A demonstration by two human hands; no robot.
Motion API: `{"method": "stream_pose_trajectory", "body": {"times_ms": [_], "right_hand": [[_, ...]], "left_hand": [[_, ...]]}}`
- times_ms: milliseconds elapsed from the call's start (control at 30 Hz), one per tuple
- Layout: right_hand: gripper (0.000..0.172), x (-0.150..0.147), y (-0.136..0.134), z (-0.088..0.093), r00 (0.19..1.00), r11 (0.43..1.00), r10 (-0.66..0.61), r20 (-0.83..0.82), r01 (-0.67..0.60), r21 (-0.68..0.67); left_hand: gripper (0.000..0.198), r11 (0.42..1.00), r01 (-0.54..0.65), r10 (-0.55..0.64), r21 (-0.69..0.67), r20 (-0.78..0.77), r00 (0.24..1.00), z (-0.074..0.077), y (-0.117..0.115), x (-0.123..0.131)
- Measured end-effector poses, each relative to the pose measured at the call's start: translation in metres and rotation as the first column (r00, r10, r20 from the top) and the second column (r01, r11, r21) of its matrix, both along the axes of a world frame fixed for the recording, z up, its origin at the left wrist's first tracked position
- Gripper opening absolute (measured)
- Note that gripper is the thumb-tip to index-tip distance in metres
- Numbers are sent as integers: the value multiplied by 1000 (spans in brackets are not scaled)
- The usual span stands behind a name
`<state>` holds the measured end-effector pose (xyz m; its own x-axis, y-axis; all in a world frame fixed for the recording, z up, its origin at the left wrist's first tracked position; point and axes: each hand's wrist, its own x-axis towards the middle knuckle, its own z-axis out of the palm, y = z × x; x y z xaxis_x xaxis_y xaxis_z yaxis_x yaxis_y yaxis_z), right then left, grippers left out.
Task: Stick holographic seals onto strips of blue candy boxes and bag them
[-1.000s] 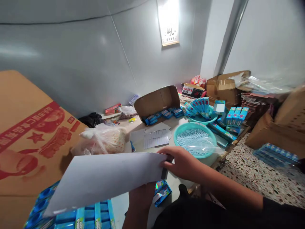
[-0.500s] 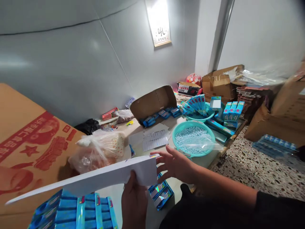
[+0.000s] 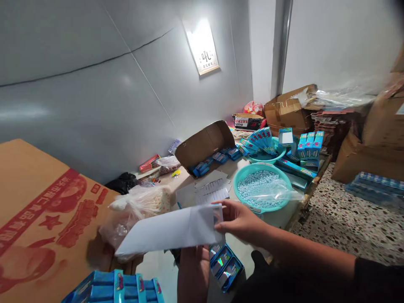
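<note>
Your flat white paper sheet (image 3: 170,231) stretches leftward from your right hand (image 3: 241,221), above the light-topped table (image 3: 244,254). Nearer you than its left end sit bright blue printed packs (image 3: 110,288); just below its right end is an open blue box (image 3: 234,279). At your far left stands a big brown cardboard carton (image 3: 41,210), with a knotted translucent plastic bag (image 3: 139,206) to its right. Beyond the sheet lie white papers (image 3: 211,191), before an open brown cardboard box (image 3: 205,145). To their right, a round turquoise plastic basin (image 3: 244,201) holds pale-blue beads (image 3: 255,183).

White sheet (image 3: 170,231) in the right fingers (image 3: 223,227), left hand (image 3: 194,265) partly behind it, teal basin (image 3: 274,209) of blue beads (image 3: 255,187) beyond.
</note>
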<state>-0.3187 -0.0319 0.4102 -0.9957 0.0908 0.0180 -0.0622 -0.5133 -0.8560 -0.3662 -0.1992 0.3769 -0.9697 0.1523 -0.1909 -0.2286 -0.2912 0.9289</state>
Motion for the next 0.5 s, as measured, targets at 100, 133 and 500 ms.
{"method": "stream_pose_trajectory", "body": {"times_ms": [100, 133, 500], "right_hand": [[15, -6, 15, 4, 964, 928, -239, -115, 262, 265], [7, -6, 20, 6, 942, 863, -295, -158, 333, 380], [11, 17, 11, 4, 954, 707, -92, -284, 263, 656]], "left_hand": [[14, 998, -46, 52, -32, 227, 972, -14, -2, 9], [15, 992, -83, 98, -99, 155, 983, -16, -5, 13], [43, 724, -443, -509, -529, -843, 175, 47, 10, -6]]}}
